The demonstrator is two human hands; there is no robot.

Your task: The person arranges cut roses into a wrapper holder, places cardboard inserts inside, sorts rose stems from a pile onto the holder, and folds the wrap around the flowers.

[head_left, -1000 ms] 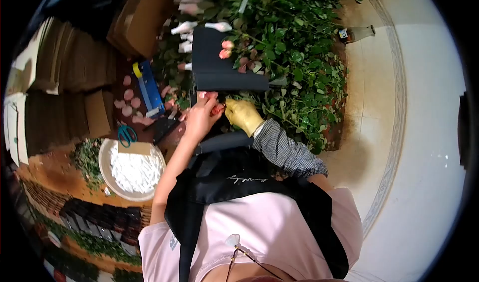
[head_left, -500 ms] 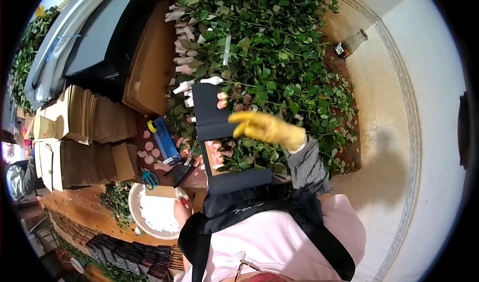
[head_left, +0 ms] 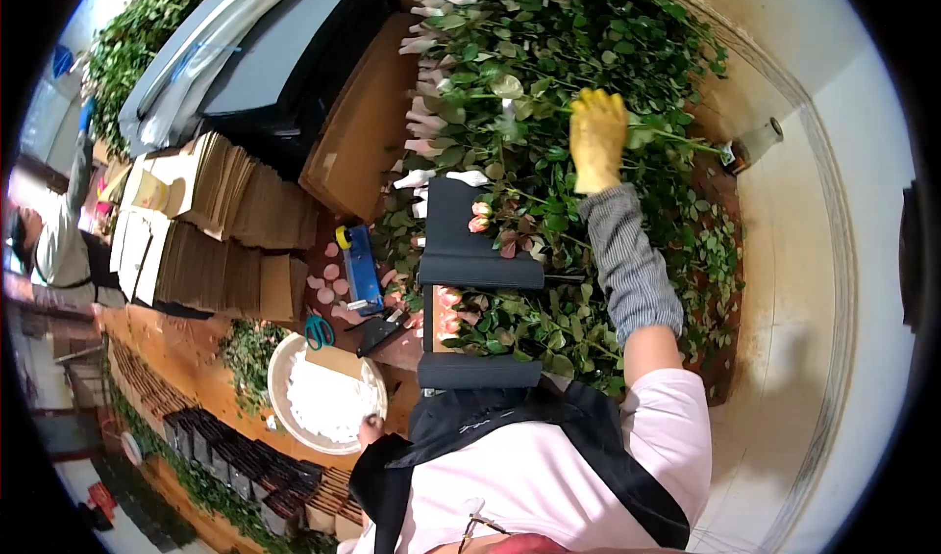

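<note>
Pale pink T-shirt [head_left: 534, 471]; black apron [head_left: 500, 412], pale script; 1 yellow glove [head_left: 599, 132]; 1 grey oversleeve [head_left: 630, 260]; pendant [head_left: 474, 505].

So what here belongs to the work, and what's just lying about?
In use, it seems:
rose stems, by the gloved right hand
pink roses between dark rolls
bowl of white pieces, by the left hand

Probably just lying about:
glass bottle
loose petals

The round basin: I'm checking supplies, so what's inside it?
Small white pieces lie in the round basin, with a flat cardboard piece across its upper part. Whatever is under the cardboard or beneath the top pieces is covered.
</note>
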